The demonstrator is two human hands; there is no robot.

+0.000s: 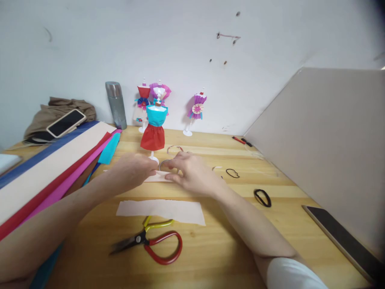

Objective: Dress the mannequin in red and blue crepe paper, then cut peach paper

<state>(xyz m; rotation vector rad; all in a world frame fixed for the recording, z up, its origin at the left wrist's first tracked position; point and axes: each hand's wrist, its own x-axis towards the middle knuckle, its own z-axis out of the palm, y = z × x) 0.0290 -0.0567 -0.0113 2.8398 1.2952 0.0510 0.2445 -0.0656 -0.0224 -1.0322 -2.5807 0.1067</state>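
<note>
A pale pink crepe-paper strip [158, 177] lies low over the table between my hands. My left hand [132, 170] is closed, its fingertips pinching the strip's left part. At the other end, the thumb and fingers of my right hand [192, 172] grip the strip. Just behind them stands a small dress form [153, 136] in a turquoise top and red skirt. A ring-shaped item [165, 163], partly covered by my right fingers, sits by its base. Nearer me lies a second pale strip [162, 210], overlapping the yellow handle of scissors [150, 241] with one red handle.
Colored paper sheets [54, 172] fan out on the left, near a phone [66, 123] on brown cloth. A bottle [116, 105] and several dressed forms [197, 108] stand by the wall. Black bands [262, 198] and a dark flat device [339, 239] are on the right, beside a partition [327, 148].
</note>
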